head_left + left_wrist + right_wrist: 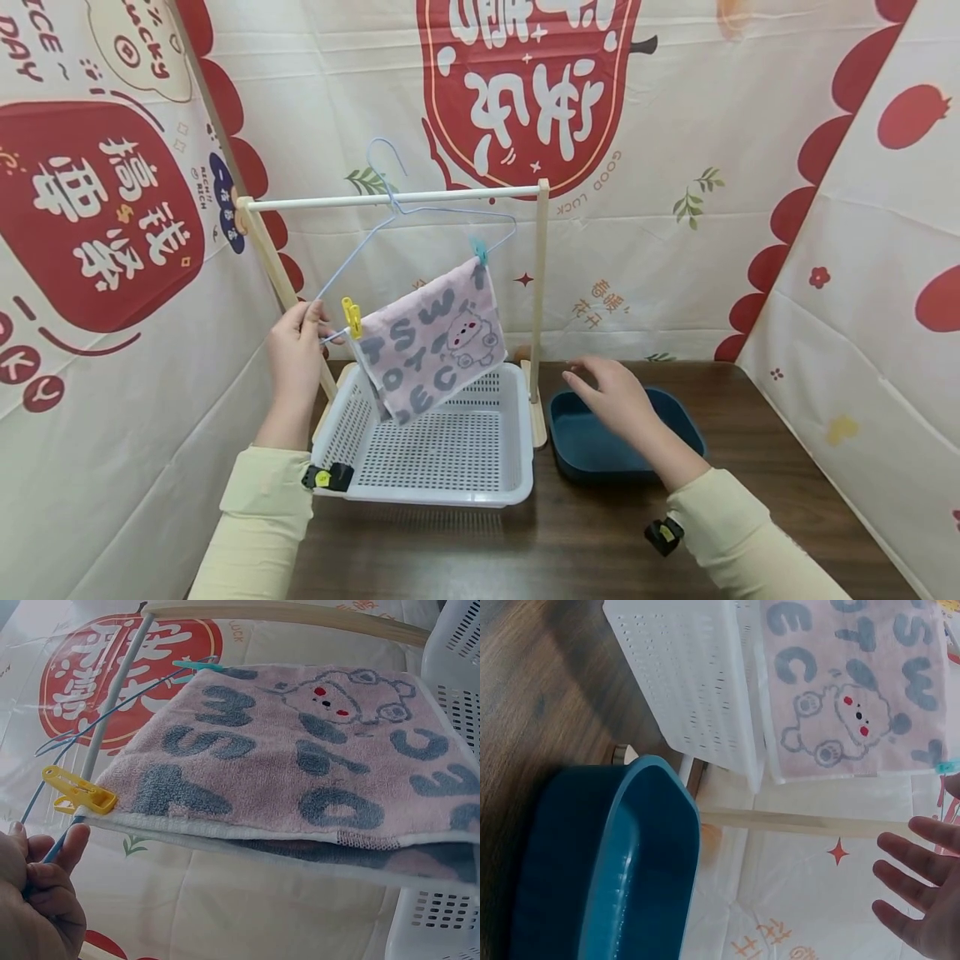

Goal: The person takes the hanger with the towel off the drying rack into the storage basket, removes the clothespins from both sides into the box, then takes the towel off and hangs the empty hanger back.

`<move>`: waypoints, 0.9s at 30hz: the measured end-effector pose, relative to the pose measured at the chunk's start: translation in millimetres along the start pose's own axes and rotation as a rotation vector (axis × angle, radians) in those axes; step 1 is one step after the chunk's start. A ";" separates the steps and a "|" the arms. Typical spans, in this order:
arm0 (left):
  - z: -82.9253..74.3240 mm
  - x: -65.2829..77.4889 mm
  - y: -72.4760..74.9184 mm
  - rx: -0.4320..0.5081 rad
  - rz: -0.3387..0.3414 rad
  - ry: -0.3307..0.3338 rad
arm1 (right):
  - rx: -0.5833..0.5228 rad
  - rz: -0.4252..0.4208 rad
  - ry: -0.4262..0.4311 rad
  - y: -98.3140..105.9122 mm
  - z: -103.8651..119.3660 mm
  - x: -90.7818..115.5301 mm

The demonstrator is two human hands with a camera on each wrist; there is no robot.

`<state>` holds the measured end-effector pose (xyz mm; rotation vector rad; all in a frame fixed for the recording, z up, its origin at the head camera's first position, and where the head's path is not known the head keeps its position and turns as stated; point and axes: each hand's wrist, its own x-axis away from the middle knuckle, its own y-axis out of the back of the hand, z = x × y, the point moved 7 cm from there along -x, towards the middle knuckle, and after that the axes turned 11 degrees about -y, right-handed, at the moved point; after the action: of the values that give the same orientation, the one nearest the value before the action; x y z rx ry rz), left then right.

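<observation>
My left hand (292, 354) grips the lower left corner of a thin blue wire clothes hanger (354, 254). The hanger's hook rises above the white rod of a small wooden drying rack (322, 202), its neck overlapping the rod in the head view. Folded over the hanger's bottom bar, a pink towel (435, 346) with grey letters and a bear hangs tilted, lower on the left. A yellow clothespin (79, 793) clips it near my left fingers; a teal clothespin (479, 248) sits at its other corner. My right hand (611, 396) hovers with fingers spread, holding nothing, over a dark blue basin (600, 462).
Below the towel, a white perforated basket (427, 496) stands between the rack's legs. The basin sits just right of the rack's right post (539, 292) on the dark wooden table (480, 554). Printed cloth (675, 275) closes off the back and both sides.
</observation>
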<state>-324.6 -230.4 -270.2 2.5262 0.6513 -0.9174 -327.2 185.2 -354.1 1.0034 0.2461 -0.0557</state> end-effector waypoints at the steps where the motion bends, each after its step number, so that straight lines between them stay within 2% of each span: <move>1: -0.5 1.0 0.8 -0.003 0.000 0.003 | -0.009 -0.003 0.003 0.9 0.2 -0.3; 6: 0.8 6.6 3.9 0.023 -0.009 -0.012 | -0.064 -0.050 0.040 7.9 3.4 -1.4; 10: 2.4 11.5 10.9 0.020 -0.032 -0.055 | -0.069 -0.121 0.117 13.4 8.8 -0.8; 13: 3.0 15.2 14.8 0.016 -0.025 -0.076 | -0.051 -0.182 0.185 17.2 12.2 1.3; 19: 2.8 25.1 22.6 0.000 -0.001 -0.079 | -0.003 -0.244 0.306 20.2 17.6 8.6; 27: 5.0 45.0 34.4 -0.011 0.015 -0.054 | 0.017 -0.290 0.379 27.7 28.9 17.3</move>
<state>-278.0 -247.9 -297.6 2.4843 0.6176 -0.9709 -300.8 177.0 -320.4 0.9842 0.7389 -0.1315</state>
